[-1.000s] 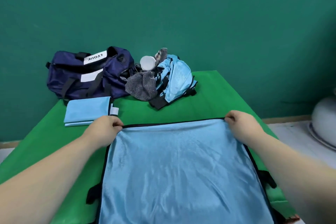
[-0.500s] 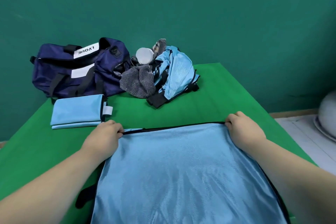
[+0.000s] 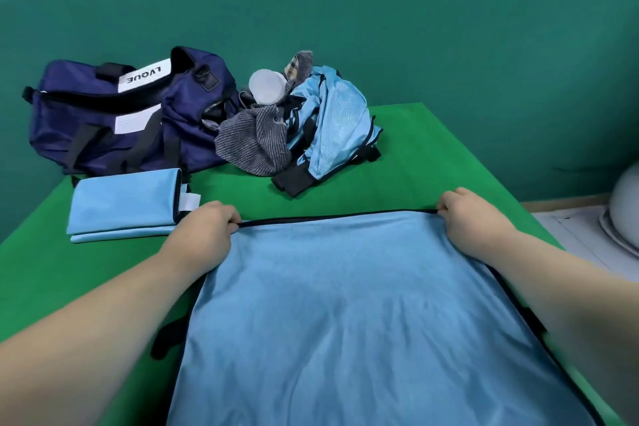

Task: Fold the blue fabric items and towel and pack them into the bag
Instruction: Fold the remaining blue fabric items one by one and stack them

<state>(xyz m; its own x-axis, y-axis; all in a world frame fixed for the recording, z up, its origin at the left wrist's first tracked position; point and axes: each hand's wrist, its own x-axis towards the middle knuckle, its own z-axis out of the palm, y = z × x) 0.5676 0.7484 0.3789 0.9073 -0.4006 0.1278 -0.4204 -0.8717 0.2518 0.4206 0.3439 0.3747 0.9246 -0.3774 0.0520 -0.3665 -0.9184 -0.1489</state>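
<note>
Both hands [image 3: 207, 225] [image 3: 470, 214] pinch blue fabric [image 3: 345, 304]; bag [image 3: 114, 114] label reads LVQUE.

Fabric sheet lying spread at the near middle of the table, other items sitting along the far edge.

The spread fabric sheet [image 3: 363, 315] is lying on the table [image 3: 415, 156], with the left hand [image 3: 207, 228] sitting on its far left corner and the right hand [image 3: 470, 218] on its far right corner. A folded fabric piece [image 3: 121, 204] is lying just left of the left hand. Behind it, the bag [image 3: 114, 114] is resting at the far left. Right of the bag, a striped towel [image 3: 252, 142] is lying against a crumpled fabric heap [image 3: 339, 124], with a cup [image 3: 266, 86] sitting on top between them.
</note>
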